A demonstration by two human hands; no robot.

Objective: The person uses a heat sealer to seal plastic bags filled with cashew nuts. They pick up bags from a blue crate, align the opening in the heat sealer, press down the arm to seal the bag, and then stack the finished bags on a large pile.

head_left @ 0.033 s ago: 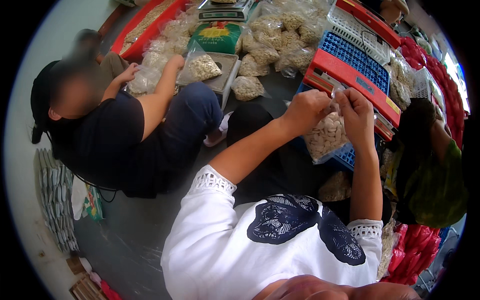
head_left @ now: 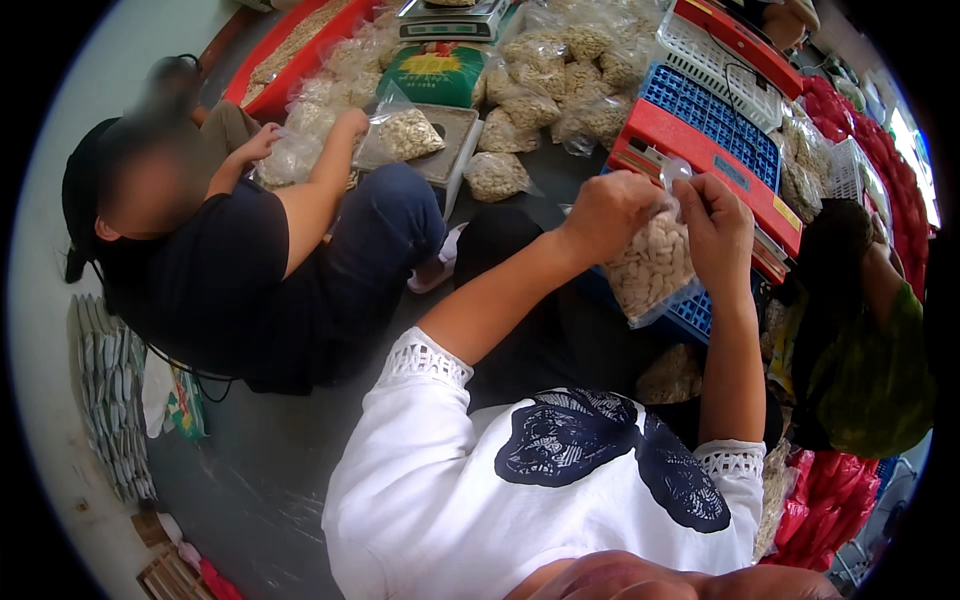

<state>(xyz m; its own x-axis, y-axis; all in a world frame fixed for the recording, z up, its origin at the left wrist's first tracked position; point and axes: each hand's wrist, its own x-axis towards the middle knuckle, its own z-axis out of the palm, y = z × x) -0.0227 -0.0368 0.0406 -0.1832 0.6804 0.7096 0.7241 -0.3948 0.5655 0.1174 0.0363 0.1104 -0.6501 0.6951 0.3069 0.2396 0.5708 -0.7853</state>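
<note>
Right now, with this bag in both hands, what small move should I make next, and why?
I'd probably draw the bag's top flat: your left hand and right hand both pinch it, clear plastic pokes up between them, and the red machine lies just beyond.

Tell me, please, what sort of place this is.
Probably a packing workshop: clear plastic bags of pale, bean-like pieces lie piled, a flat silver scale carries one, and a long red machine, possibly a bag sealer, stands nearby.
</note>
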